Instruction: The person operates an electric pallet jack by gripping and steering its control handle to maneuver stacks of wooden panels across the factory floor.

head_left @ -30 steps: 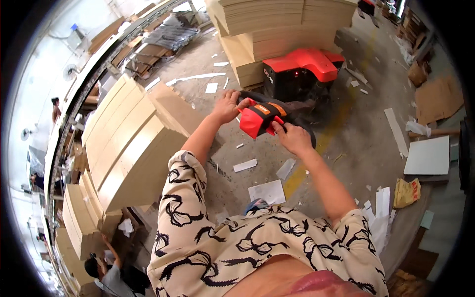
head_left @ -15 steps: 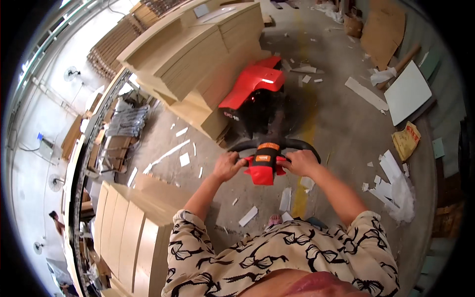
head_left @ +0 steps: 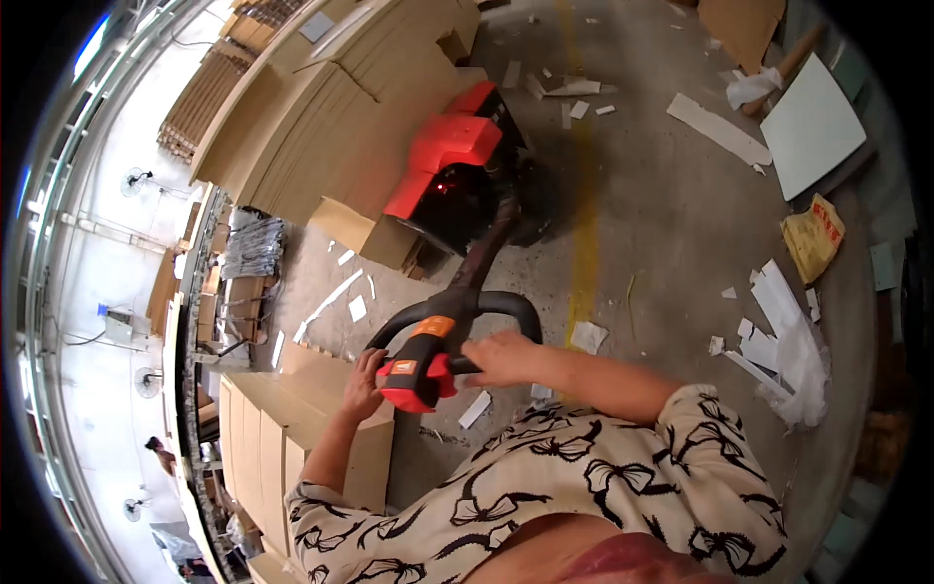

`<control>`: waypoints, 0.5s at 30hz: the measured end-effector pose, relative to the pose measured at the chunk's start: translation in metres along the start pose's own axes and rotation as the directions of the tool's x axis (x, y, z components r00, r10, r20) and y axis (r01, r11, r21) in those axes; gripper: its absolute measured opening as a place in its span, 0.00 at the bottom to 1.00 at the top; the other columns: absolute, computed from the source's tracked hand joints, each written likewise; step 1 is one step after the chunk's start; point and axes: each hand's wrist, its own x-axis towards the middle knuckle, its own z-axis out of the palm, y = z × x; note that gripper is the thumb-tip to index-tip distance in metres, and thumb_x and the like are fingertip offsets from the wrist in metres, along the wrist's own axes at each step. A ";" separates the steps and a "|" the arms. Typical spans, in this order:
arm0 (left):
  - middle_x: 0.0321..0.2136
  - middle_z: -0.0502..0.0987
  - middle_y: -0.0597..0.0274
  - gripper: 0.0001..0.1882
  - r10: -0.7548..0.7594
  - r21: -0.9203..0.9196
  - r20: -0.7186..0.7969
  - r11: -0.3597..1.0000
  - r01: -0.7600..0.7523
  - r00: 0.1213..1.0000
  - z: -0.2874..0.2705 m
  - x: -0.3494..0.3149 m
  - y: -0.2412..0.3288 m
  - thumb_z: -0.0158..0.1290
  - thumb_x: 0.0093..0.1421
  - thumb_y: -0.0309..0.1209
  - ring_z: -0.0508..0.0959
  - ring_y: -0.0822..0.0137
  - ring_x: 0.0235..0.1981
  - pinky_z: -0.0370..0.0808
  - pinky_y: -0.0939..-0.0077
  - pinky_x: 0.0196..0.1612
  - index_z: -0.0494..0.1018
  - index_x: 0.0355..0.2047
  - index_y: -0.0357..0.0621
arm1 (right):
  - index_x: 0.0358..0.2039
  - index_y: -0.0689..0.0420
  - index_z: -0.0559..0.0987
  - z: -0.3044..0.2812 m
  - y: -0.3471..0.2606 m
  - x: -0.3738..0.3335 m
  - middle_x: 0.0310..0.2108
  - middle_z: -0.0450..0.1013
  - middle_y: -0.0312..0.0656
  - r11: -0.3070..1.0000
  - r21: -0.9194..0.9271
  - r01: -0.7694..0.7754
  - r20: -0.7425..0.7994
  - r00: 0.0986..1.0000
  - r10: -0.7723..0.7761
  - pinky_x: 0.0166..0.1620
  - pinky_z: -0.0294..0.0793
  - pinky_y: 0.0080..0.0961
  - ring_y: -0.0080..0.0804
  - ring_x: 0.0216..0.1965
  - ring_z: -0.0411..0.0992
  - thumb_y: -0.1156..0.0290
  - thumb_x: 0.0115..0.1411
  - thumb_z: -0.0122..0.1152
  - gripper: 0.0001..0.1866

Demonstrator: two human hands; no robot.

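A red and black electric pallet truck [head_left: 443, 156] stands ahead of me, close against a tall stack of pale boards [head_left: 321, 127]. Its tiller handle [head_left: 428, 355] reaches back toward my body, angled to the left. My left hand [head_left: 363, 385] is closed around the left grip, next to the red end of the handle. On the right grip my right hand [head_left: 499, 359] is closed, with the forearm stretched across in front of me. The undersides of both hands and some of the fingers are hidden.
A second board stack [head_left: 263, 428] stands close on my left. White scraps litter the concrete floor. To the right are a white panel [head_left: 812, 127], a yellow sack [head_left: 813, 238] and torn white foam with plastic [head_left: 788, 341]. A person [head_left: 161, 455] is far off left.
The tiller handle has swung left and nearer to me, both hands moving with it. The truck and board stack now sit further left in view.
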 end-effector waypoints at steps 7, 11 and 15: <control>0.44 0.69 0.48 0.27 -0.079 0.124 -0.068 0.989 0.087 0.995 0.008 0.048 0.126 0.45 0.54 0.47 0.67 0.50 0.48 0.61 0.60 0.51 0.66 0.47 0.39 | 0.38 0.56 0.72 -0.108 0.078 -0.052 0.32 0.73 0.55 0.990 0.104 0.091 0.145 0.984 -0.105 0.43 0.69 0.44 0.53 0.38 0.72 0.37 0.54 0.48 0.31; 0.30 0.73 0.53 0.25 -0.148 -0.117 -0.124 0.984 0.134 0.981 -0.001 0.096 0.157 0.43 0.55 0.48 0.72 0.56 0.36 0.66 0.65 0.43 0.71 0.35 0.35 | 0.36 0.58 0.72 -0.186 0.124 -0.060 0.31 0.73 0.55 0.980 0.095 0.174 0.205 0.960 -0.190 0.41 0.70 0.44 0.55 0.37 0.72 0.36 0.53 0.48 0.33; 0.19 0.65 0.71 0.12 -0.456 -0.554 -0.138 0.772 0.313 0.879 -0.008 0.128 0.109 0.50 0.52 0.36 0.65 0.80 0.25 0.64 0.82 0.27 0.67 0.21 0.40 | 0.35 0.61 0.72 -0.248 0.133 -0.020 0.29 0.74 0.55 0.959 0.150 0.239 0.244 0.931 -0.270 0.39 0.70 0.42 0.54 0.35 0.72 0.41 0.55 0.50 0.30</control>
